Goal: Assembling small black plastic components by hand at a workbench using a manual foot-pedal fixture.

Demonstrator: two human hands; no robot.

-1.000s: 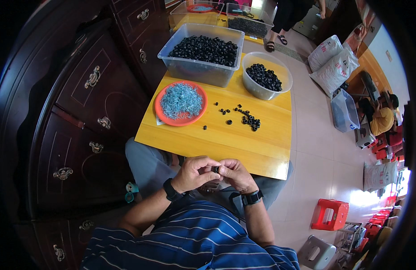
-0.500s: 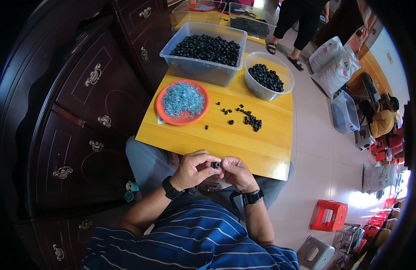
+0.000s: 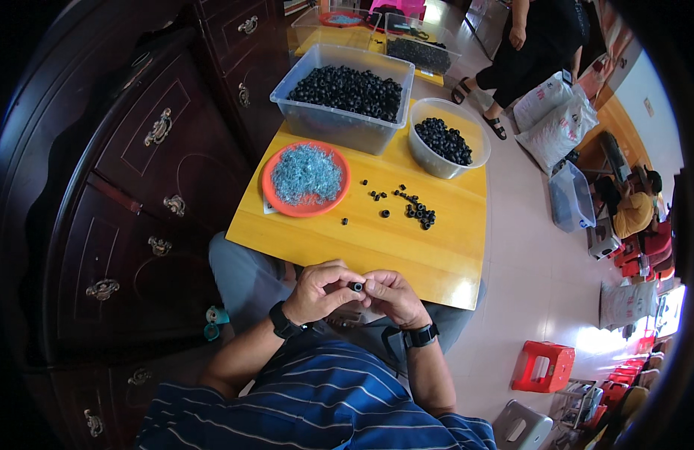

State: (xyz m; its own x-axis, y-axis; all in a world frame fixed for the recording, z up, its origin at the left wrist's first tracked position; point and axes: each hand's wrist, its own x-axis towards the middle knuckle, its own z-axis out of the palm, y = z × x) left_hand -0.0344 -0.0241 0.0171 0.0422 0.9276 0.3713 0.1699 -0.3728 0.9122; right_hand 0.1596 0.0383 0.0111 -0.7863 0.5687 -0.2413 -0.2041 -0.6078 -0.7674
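Note:
Over the near edge of the yellow table [image 3: 407,259], my left hand [image 3: 315,294] pinches a small black ring-shaped part [image 3: 356,287] between thumb and fingers, its hole facing up toward me. My right hand [image 3: 395,298] meets it from the right, thumb and index finger pressed together against the part's side. Whatever the right fingertips grip is too small to see. Beyond the hands lie several loose black parts [image 3: 421,215]. An orange plate [image 3: 317,211] to their left bears a heap of small bluish clear pieces [image 3: 305,174].
A large clear bin [image 3: 333,135] of black parts stands at the table's far side, with a round clear tub [image 3: 437,166] of similar parts beside it. Dark drawers [image 3: 148,165] rise on the left. A person [image 3: 530,52] stands beyond the table near white sacks [image 3: 557,124]. A red stool [image 3: 544,366] stands at right.
Both hands stay together, and the black part has tilted and shifted slightly left and down. The person beyond the table has moved to the right. The whole view has shifted a little.

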